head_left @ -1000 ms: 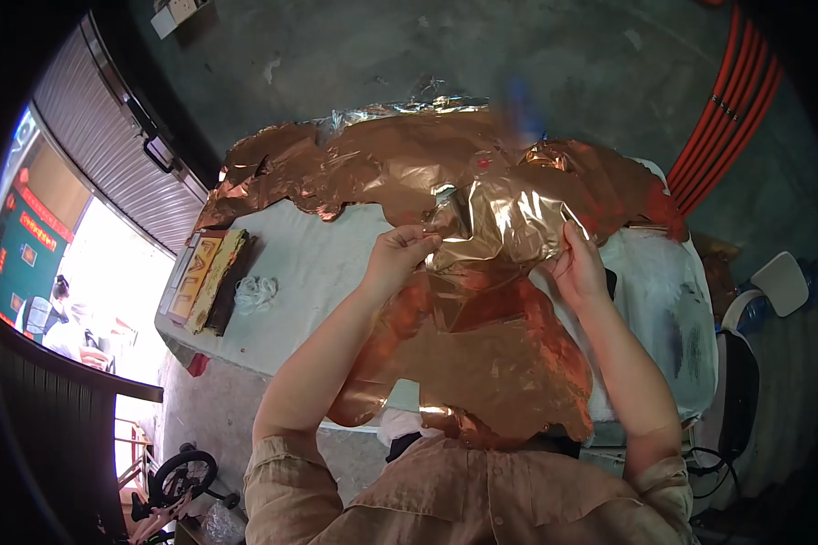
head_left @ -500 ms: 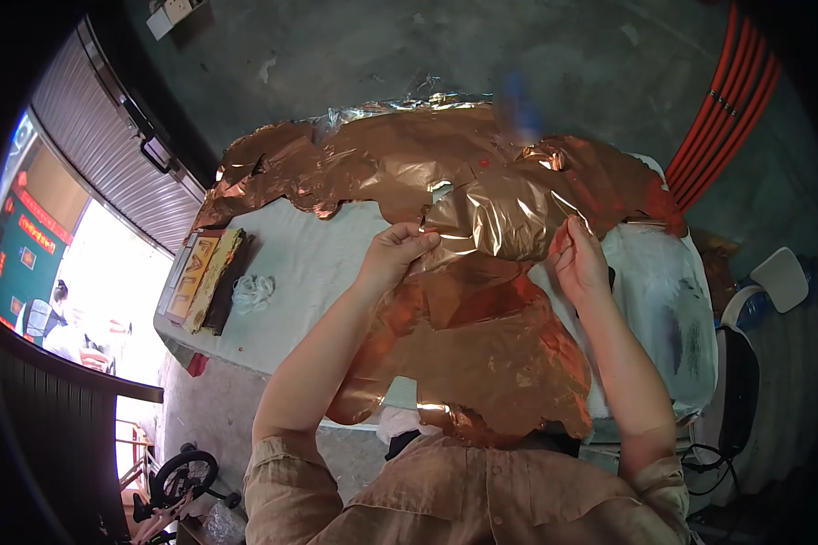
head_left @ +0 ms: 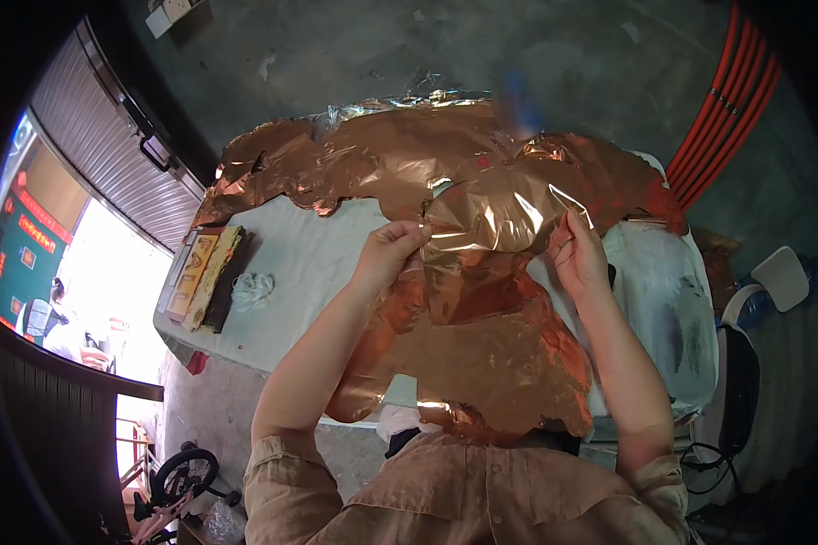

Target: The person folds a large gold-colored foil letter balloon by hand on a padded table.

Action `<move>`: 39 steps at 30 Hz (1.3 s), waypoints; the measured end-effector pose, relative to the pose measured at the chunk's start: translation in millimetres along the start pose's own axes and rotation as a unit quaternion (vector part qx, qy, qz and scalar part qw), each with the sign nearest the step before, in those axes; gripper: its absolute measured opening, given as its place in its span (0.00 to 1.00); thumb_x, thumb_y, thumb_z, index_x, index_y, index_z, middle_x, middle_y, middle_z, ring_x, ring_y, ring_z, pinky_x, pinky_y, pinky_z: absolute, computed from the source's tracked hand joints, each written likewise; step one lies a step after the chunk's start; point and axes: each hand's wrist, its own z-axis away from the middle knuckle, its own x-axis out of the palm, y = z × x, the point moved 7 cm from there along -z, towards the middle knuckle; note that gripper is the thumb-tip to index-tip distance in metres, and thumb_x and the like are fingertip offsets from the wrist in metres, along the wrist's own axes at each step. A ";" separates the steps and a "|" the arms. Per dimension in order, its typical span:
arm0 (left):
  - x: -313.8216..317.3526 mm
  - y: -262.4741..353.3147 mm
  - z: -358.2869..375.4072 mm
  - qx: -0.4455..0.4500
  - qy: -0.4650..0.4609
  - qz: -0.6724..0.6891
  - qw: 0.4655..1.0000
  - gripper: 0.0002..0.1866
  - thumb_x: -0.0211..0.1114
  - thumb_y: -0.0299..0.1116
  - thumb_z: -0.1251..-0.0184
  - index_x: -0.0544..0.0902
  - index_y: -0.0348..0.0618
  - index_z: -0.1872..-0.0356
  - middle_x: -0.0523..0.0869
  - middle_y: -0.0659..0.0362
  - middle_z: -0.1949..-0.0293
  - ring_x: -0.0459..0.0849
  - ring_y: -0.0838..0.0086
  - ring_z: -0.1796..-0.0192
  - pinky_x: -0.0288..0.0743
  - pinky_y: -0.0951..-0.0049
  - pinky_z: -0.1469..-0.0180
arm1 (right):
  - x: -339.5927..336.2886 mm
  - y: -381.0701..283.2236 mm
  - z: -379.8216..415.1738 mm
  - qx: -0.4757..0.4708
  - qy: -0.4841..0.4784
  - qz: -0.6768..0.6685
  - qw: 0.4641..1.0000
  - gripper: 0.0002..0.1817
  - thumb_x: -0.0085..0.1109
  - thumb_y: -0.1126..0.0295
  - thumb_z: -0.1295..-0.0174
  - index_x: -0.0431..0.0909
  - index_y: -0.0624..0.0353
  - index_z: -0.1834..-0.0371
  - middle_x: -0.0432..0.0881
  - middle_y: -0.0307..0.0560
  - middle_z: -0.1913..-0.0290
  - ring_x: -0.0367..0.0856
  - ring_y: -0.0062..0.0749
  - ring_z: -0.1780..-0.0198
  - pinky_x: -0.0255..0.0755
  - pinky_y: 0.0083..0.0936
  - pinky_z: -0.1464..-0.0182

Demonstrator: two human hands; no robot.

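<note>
A crinkled piece of copper-coloured foil (head_left: 491,213) is stretched between my two hands above the table. My left hand (head_left: 391,256) pinches its left edge between thumb and fingers. At the opposite edge, my right hand (head_left: 577,254) grips the foil with the fingertips closed. Beneath and in front of my hands, a larger sheet of the same foil (head_left: 500,368) hangs toward my body, with a square cut-out on its left. More ragged foil (head_left: 382,150) covers the far side of the table.
The white-covered table (head_left: 309,241) shows between the foil pieces. On its left lie a yellow-edged block (head_left: 204,277) and a bundle of white string (head_left: 253,291). Red pipes (head_left: 727,104) run along the right wall. A chair (head_left: 745,363) stands at right; a person (head_left: 64,336) sits beyond the doorway.
The foil between my hands has shifted and its creases catch light differently. My left hand has moved slightly left and up; my right hand has barely moved.
</note>
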 end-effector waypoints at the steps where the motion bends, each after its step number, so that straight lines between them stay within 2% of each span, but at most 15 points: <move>1: 0.6 -0.5 -0.1 0.000 0.000 0.000 1.000 0.07 0.65 0.34 0.36 0.81 0.42 0.68 0.77 0.69 0.78 0.70 0.88 0.80 0.63 0.85 0.79 | -4.2 2.1 -3.3 0.010 -0.007 -0.001 1.000 0.08 0.52 0.65 0.32 0.75 0.54 0.67 0.77 0.36 0.75 0.77 0.23 0.72 0.74 0.23 0.68; 6: -0.6 6.4 -5.5 0.006 0.031 -0.046 0.998 0.08 0.65 0.35 0.35 0.81 0.42 0.69 0.77 0.69 0.78 0.70 0.87 0.80 0.63 0.84 0.78 | 6.2 -1.3 -3.2 0.014 -0.057 0.021 0.998 0.06 0.52 0.65 0.32 0.74 0.54 0.63 0.79 0.37 0.69 0.78 0.25 0.68 0.75 0.24 0.64; 10: -4.4 11.0 -32.5 0.010 0.015 -0.063 0.998 0.08 0.64 0.36 0.35 0.81 0.42 0.69 0.80 0.66 0.75 0.74 0.85 0.76 0.68 0.84 0.75 | 1.9 -4.8 -14.4 -0.017 -0.014 0.048 0.999 0.09 0.52 0.66 0.32 0.72 0.56 0.53 0.79 0.43 0.58 0.80 0.32 0.55 0.77 0.35 0.50; 12: -12.6 1.0 -51.5 -0.009 0.013 -0.104 0.994 0.09 0.64 0.36 0.35 0.81 0.41 0.70 0.79 0.66 0.77 0.73 0.84 0.79 0.65 0.82 0.78 | 7.0 23.1 -7.7 0.190 -0.089 0.116 0.971 0.13 0.53 0.66 0.33 0.71 0.56 0.49 0.79 0.45 0.58 0.81 0.33 0.56 0.77 0.36 0.50; 14: -24.9 -14.9 -70.0 -0.007 0.030 -0.129 0.991 0.10 0.64 0.36 0.36 0.81 0.41 0.72 0.79 0.66 0.79 0.72 0.84 0.80 0.64 0.82 0.79 | 3.7 31.9 15.4 0.210 -0.055 0.165 0.962 0.15 0.53 0.66 0.34 0.70 0.58 0.46 0.77 0.45 0.61 0.80 0.34 0.60 0.77 0.32 0.54; 16: -35.3 -27.8 -82.4 -0.004 0.065 -0.181 0.981 0.12 0.65 0.36 0.37 0.82 0.41 0.77 0.77 0.66 0.82 0.70 0.83 0.84 0.62 0.80 0.82 | 11.1 28.9 37.5 0.098 -0.113 0.436 0.887 0.16 0.56 0.66 0.37 0.69 0.60 0.49 0.77 0.45 0.62 0.80 0.34 0.65 0.77 0.29 0.63; 17: -32.3 -22.9 -78.1 -0.004 0.076 -0.229 0.971 0.12 0.65 0.35 0.38 0.82 0.40 0.79 0.79 0.66 0.82 0.72 0.83 0.82 0.63 0.80 0.81 | 18.3 33.0 45.3 0.006 -0.207 0.567 0.797 0.17 0.55 0.66 0.36 0.70 0.61 0.47 0.74 0.44 0.61 0.79 0.34 0.60 0.74 0.25 0.59; 19: -33.4 -26.6 -82.5 0.013 0.072 -0.265 0.961 0.12 0.65 0.35 0.39 0.83 0.39 0.79 0.79 0.66 0.82 0.72 0.83 0.82 0.63 0.80 0.80 | 45.3 36.6 80.2 -0.179 -0.288 0.663 0.667 0.21 0.58 0.63 0.39 0.70 0.61 0.46 0.72 0.47 0.52 0.77 0.36 0.54 0.73 0.29 0.56; 21: -28.6 -21.5 -81.9 0.032 0.065 -0.302 0.951 0.12 0.65 0.35 0.39 0.83 0.39 0.79 0.80 0.66 0.81 0.73 0.84 0.81 0.64 0.80 0.79 | 61.7 50.3 113.2 -0.270 -0.369 0.719 0.524 0.26 0.60 0.59 0.42 0.70 0.59 0.43 0.67 0.52 0.41 0.71 0.42 0.42 0.67 0.41 0.42; 22: -27.3 -17.3 -77.8 0.030 0.076 -0.301 0.950 0.11 0.66 0.33 0.41 0.83 0.37 0.78 0.80 0.63 0.81 0.74 0.82 0.80 0.67 0.78 0.78 | 62.4 55.1 121.1 -0.270 -0.365 0.721 0.523 0.26 0.60 0.59 0.42 0.70 0.59 0.43 0.67 0.52 0.41 0.71 0.42 0.42 0.67 0.41 0.42; 24: -27.5 -14.5 -75.2 0.028 0.084 -0.299 0.950 0.10 0.66 0.32 0.43 0.83 0.36 0.78 0.80 0.61 0.80 0.76 0.79 0.79 0.70 0.76 0.77 | 60.3 73.3 135.6 -0.223 -0.408 0.729 0.503 0.32 0.60 0.55 0.42 0.66 0.57 0.37 0.61 0.55 0.33 0.61 0.48 0.33 0.52 0.50 0.32; 27: -40.1 -15.3 -74.0 0.010 0.104 -0.222 0.969 0.10 0.65 0.31 0.42 0.82 0.34 0.78 0.80 0.61 0.80 0.77 0.80 0.78 0.69 0.77 0.77 | 58.2 85.4 145.6 -0.169 -0.439 0.717 0.515 0.35 0.59 0.52 0.42 0.62 0.56 0.33 0.56 0.57 0.30 0.51 0.49 0.27 0.42 0.55 0.30; 33: -44.5 -29.0 -76.2 0.010 0.097 -0.251 0.963 0.12 0.65 0.32 0.41 0.80 0.35 0.80 0.77 0.62 0.84 0.70 0.80 0.84 0.63 0.76 0.83 | 52.4 96.8 161.5 -0.199 -0.440 0.740 0.468 0.37 0.53 0.48 0.39 0.58 0.57 0.31 0.53 0.58 0.29 0.48 0.52 0.26 0.40 0.55 0.29; 38: -26.9 -18.3 -74.8 0.056 0.061 -0.276 0.958 0.13 0.66 0.34 0.41 0.79 0.34 0.79 0.77 0.61 0.84 0.71 0.81 0.85 0.64 0.78 0.84 | 54.0 93.7 165.3 -0.190 -0.439 0.748 0.461 0.38 0.52 0.47 0.38 0.57 0.57 0.30 0.52 0.60 0.28 0.47 0.52 0.26 0.39 0.56 0.30; 39: -27.5 -19.7 -75.4 0.042 0.067 -0.295 0.952 0.13 0.65 0.34 0.42 0.80 0.33 0.78 0.78 0.57 0.83 0.75 0.76 0.83 0.68 0.74 0.81 | 54.3 92.8 164.8 -0.186 -0.437 0.748 0.464 0.38 0.52 0.47 0.39 0.57 0.57 0.30 0.52 0.60 0.29 0.47 0.52 0.26 0.38 0.56 0.30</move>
